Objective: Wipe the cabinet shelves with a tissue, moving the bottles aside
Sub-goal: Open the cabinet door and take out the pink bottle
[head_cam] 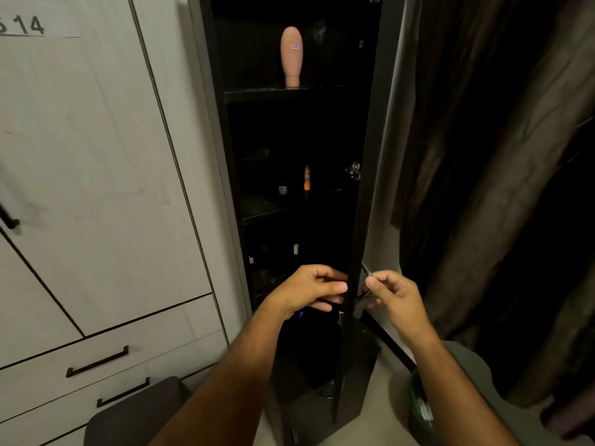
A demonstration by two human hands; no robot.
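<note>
A tall, narrow black cabinet [222, 91] stands open, its dark door [357, 220] seen edge-on. A pink bottle [291, 56] stands upright on the upper shelf. On the middle shelf are an orange bottle [306, 178] and a small dark bottle [282, 188]. A small white item [295, 249] shows lower down, and the rest of the inside is too dark to read. My left hand [309, 291] curls around the door's edge from the inner side. My right hand [394, 296] pinches the metal door handle [366, 270] on the outer side. No tissue is visible.
A white wardrobe [96, 188] with two handled drawers [96, 362] fills the left. A dark curtain [483, 188] hangs on the right. A dark seat [135, 413] sits at bottom left, and a green-rimmed container [418, 403] is on the floor at bottom right.
</note>
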